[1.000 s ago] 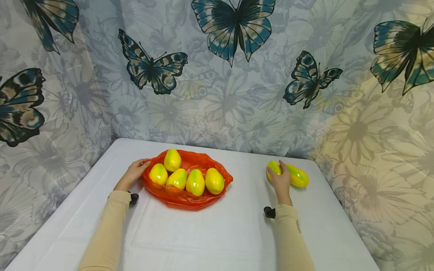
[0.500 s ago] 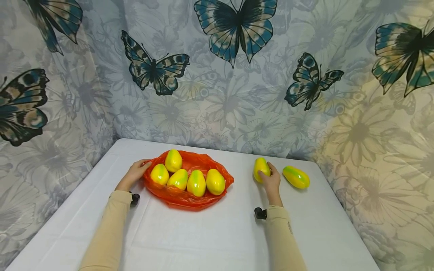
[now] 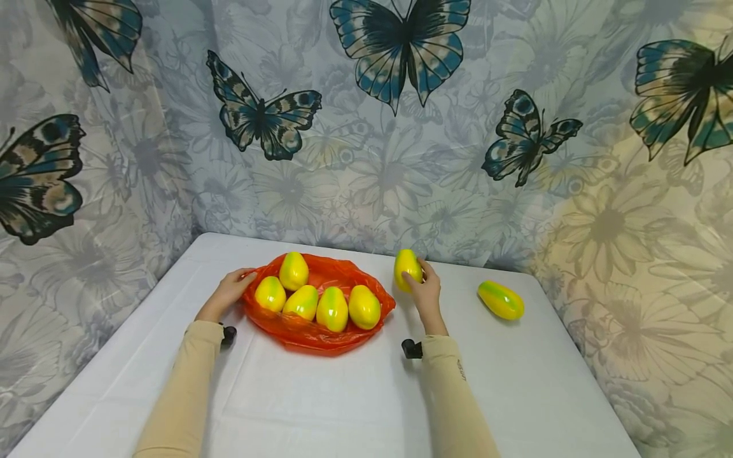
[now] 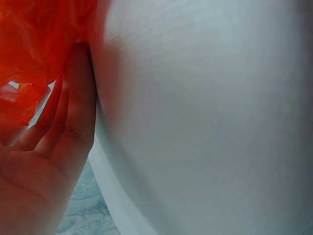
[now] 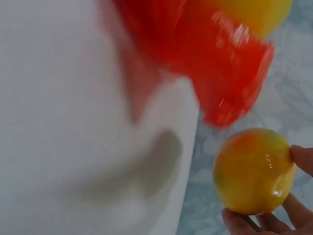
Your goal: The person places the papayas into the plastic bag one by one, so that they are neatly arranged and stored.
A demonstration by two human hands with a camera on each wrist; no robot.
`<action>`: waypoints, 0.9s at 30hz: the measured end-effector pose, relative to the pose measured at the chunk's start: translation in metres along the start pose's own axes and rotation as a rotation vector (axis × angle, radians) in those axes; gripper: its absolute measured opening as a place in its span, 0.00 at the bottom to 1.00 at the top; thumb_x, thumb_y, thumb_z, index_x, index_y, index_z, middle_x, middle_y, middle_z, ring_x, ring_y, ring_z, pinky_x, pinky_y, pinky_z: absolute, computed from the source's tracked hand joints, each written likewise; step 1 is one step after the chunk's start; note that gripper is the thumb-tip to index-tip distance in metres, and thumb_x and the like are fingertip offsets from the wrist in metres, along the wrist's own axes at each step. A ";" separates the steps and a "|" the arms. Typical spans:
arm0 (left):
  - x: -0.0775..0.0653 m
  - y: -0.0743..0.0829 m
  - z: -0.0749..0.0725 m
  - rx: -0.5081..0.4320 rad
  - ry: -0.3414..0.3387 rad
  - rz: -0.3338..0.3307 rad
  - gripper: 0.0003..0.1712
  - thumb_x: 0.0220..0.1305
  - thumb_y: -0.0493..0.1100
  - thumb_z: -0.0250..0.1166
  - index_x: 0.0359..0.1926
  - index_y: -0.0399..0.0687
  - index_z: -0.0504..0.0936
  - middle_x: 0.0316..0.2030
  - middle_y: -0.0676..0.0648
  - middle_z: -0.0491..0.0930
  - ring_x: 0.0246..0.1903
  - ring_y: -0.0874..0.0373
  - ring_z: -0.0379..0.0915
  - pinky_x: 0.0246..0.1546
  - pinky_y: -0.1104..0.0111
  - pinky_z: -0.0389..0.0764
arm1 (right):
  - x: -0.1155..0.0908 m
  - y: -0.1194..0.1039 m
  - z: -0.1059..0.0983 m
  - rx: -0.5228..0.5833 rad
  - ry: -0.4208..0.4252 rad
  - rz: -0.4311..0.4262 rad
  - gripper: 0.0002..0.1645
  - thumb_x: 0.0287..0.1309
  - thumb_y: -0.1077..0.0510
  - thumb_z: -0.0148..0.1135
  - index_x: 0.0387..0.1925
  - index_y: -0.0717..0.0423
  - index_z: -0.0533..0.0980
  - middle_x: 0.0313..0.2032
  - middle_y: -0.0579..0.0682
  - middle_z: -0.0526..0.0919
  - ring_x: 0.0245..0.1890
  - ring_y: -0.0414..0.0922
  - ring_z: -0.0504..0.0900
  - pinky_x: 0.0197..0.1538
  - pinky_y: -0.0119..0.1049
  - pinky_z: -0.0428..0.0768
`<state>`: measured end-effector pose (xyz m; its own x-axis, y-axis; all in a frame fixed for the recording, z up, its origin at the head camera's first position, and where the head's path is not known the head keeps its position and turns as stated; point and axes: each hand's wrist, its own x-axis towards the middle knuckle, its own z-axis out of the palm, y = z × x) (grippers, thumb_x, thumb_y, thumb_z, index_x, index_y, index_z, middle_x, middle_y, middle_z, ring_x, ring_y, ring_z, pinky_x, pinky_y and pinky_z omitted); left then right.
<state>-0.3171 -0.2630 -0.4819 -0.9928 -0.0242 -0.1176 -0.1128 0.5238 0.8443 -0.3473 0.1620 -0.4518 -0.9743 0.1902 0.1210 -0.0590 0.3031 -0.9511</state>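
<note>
My left hand (image 3: pixel 230 292) grips the left rim of a red plastic bag (image 3: pixel 321 343), which lies spread wide on the table. In the left wrist view the fingers (image 4: pixel 80 98) reach up against the red plastic, and the thumb is hidden. Several glossy yellow-green mango-shaped fruits (image 3: pixel 331 309) sit in the bag. Just right of the bag, my right hand (image 3: pixel 426 296) holds another mango-shaped fruit (image 3: pixel 405 267) between thumb and fingers, raised off the table. The right wrist view shows this fruit (image 5: pixel 254 171) with an orange blush, below the bag's edge (image 5: pixel 227 73).
One more yellow-green fruit (image 3: pixel 501 300) lies on its side at the table's right. A white cloth covers the table (image 3: pixel 321 407). Behind it hangs a grey floral backdrop (image 3: pixel 389 165) with large butterflies.
My right hand has carried its fruit leftward and up, from beside the fruit at the right to near the bag. The left hand stays at the bag's rim.
</note>
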 end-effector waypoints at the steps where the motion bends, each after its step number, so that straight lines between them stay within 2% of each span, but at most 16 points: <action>1: 0.001 0.000 0.000 0.001 0.001 0.003 0.34 0.78 0.53 0.43 0.71 0.30 0.58 0.69 0.27 0.60 0.64 0.35 0.63 0.67 0.46 0.67 | -0.001 -0.004 0.005 0.002 -0.009 -0.008 0.36 0.62 0.60 0.63 0.70 0.59 0.63 0.70 0.61 0.64 0.67 0.60 0.67 0.67 0.54 0.71; 8: 0.000 0.000 0.000 0.007 0.002 -0.004 0.34 0.78 0.53 0.43 0.71 0.30 0.58 0.68 0.27 0.60 0.61 0.37 0.65 0.66 0.47 0.69 | -0.005 -0.024 0.040 0.033 -0.079 -0.019 0.36 0.63 0.60 0.63 0.70 0.56 0.64 0.69 0.61 0.66 0.65 0.61 0.70 0.63 0.53 0.75; 17: 0.000 0.001 -0.001 0.016 -0.003 -0.016 0.35 0.78 0.54 0.42 0.71 0.31 0.57 0.69 0.27 0.59 0.62 0.37 0.64 0.66 0.47 0.68 | -0.020 -0.045 0.071 0.055 -0.132 -0.070 0.35 0.62 0.57 0.64 0.69 0.53 0.65 0.66 0.60 0.70 0.63 0.59 0.74 0.62 0.52 0.77; 23: 0.001 0.000 -0.001 0.023 -0.001 -0.015 0.34 0.78 0.54 0.42 0.71 0.31 0.58 0.69 0.28 0.60 0.60 0.37 0.65 0.65 0.48 0.69 | -0.027 -0.052 0.091 0.070 -0.186 -0.094 0.35 0.62 0.56 0.65 0.69 0.53 0.66 0.69 0.55 0.67 0.67 0.57 0.70 0.64 0.50 0.75; 27: 0.001 0.000 -0.001 0.017 -0.002 0.001 0.34 0.78 0.53 0.43 0.71 0.30 0.58 0.69 0.27 0.60 0.62 0.36 0.64 0.66 0.47 0.68 | -0.031 -0.054 0.105 0.078 -0.211 -0.083 0.34 0.62 0.55 0.65 0.68 0.53 0.67 0.68 0.54 0.69 0.66 0.56 0.72 0.64 0.49 0.76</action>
<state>-0.3179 -0.2636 -0.4811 -0.9928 -0.0223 -0.1175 -0.1109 0.5384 0.8353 -0.3368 0.0416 -0.4337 -0.9887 -0.0346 0.1456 -0.1496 0.2352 -0.9604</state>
